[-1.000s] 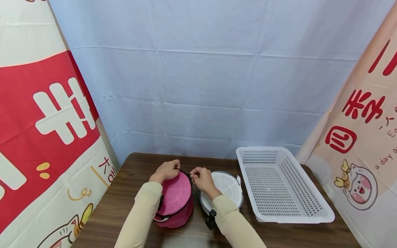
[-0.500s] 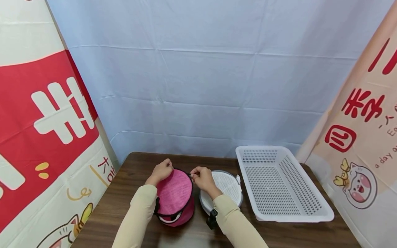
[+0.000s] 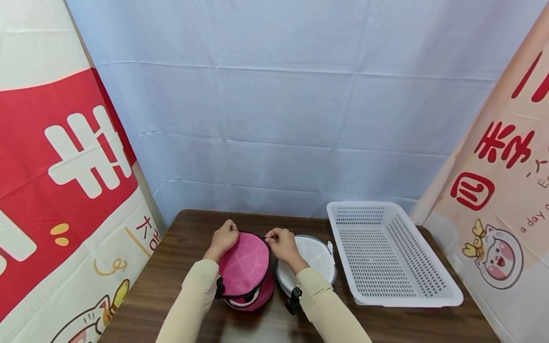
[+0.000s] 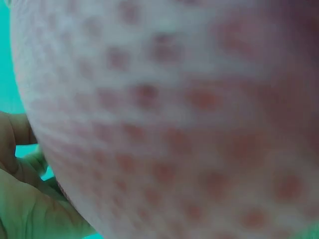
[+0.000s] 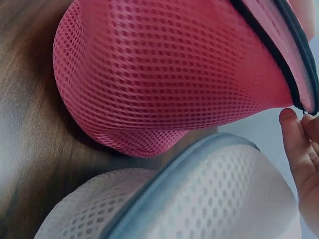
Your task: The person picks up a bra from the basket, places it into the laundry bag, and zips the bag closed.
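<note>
A round pink mesh laundry bag (image 3: 245, 267) with black edging stands on the table, its lid lifted along the near side. Inside that gap something white shows. My left hand (image 3: 224, 239) grips the lid's far left edge; in the left wrist view the pink mesh hides most of that hand (image 4: 30, 199). At the bag's right rim, thumb and fingertips of my right hand (image 3: 283, 245) pinch the black zipper edge, as the right wrist view also shows (image 5: 304, 164). A white mesh bag (image 3: 315, 259) with grey edging lies just right of it, partly beneath my right forearm.
A white perforated plastic basket (image 3: 355, 302) stands at the right of the brown wooden table (image 3: 167, 267). Behind hangs a pale blue cloth (image 3: 274, 119), with printed cloths at either side.
My left hand has shifted left from the far rim and now holds the lid's edge. The pink bag has slid slightly right, and its near-side gap shows wider. The right hand has barely moved.
</note>
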A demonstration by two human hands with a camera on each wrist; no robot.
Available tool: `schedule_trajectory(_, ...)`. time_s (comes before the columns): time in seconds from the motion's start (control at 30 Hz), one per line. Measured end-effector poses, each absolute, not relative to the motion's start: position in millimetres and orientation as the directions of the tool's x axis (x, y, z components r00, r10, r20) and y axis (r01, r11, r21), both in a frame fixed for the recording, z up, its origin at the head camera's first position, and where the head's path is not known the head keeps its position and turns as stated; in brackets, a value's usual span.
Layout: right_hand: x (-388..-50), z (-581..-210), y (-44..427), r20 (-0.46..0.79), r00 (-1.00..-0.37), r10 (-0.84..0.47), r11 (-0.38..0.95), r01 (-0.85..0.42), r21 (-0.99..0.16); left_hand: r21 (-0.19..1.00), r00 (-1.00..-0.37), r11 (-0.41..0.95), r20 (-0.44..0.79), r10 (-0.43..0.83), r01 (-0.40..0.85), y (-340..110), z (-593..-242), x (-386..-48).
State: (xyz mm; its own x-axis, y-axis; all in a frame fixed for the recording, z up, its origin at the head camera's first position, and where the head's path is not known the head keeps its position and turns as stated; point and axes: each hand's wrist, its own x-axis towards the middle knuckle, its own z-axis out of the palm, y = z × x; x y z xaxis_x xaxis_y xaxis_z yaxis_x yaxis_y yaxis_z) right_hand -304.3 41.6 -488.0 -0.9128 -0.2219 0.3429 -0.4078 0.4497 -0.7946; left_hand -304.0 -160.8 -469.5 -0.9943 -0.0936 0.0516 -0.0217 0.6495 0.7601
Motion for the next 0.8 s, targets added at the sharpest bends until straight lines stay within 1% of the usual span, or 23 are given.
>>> schedule_trajectory(0.17,-304.2,-487.0,42.0,0.316,-0.919,-0.235,0.379,-0.386,-0.841,0.734,-0.983,0.676,0.067,-0.173,-0.068,-164.9,-468.3,-302.6)
schedule_trajectory(0.33,-303.0,-484.9,43.1,0.305,-0.92,-0.247,0.375,-0.381,-0.845,0.723,-0.975,0.68,0.045,-0.219,-0.119,-167.6,-468.1,-303.3)
schedule_trajectory(0.53,-299.4,-483.0,45.5,0.286,-0.923,-0.257,0.352,-0.365,-0.862,0.742,-0.943,0.637,0.019,-0.333,-0.21,-175.0,-469.1,-303.2)
schedule_trajectory(0.63,-297.6,-482.4,45.5,0.292,-0.92,-0.263,0.34,-0.372,-0.864,0.765,-0.933,0.603,0.008,-0.359,-0.226,-177.3,-469.7,-302.0)
schedule_trajectory(0.8,-296.7,-482.0,45.0,0.289,-0.925,-0.248,0.333,-0.362,-0.871,0.782,-0.933,0.581,0.001,-0.361,-0.224,-178.8,-470.3,-300.0)
